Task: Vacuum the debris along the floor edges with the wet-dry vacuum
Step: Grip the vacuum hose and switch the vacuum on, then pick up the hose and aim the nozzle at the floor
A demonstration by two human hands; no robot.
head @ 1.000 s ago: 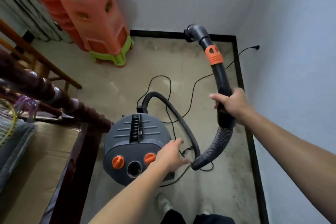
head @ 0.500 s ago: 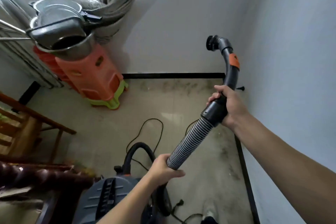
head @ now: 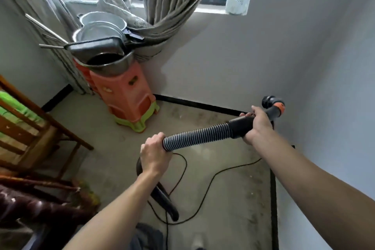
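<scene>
The ribbed grey vacuum hose [head: 199, 136] runs nearly level across the middle of the view, held up off the floor. My left hand [head: 155, 153] grips its lower ribbed end. My right hand [head: 257, 123] grips the black handle tube [head: 240, 127]. Beyond that hand the tube curves up to an orange collar [head: 279, 107] and a round brush nozzle [head: 266, 100] close to the right wall. Dark debris [head: 253, 189] streaks the floor along the black skirting [head: 274, 199]. Only the grey top of the vacuum body [head: 146, 235] shows at the bottom edge.
A black power cord [head: 211, 184] loops over the floor. Stacked orange stools [head: 123, 95] with metal pots stand in the back left corner under a curtain [head: 172, 6]. A wooden chair [head: 30, 132] and dark carved furniture [head: 36, 207] crowd the left. A jar [head: 237, 0] sits on the windowsill.
My left hand left the vacuum body and took hold of the ribbed hose. Both hands swung the hose from upright to nearly level, nozzle towards the right wall. The view tilted up.
</scene>
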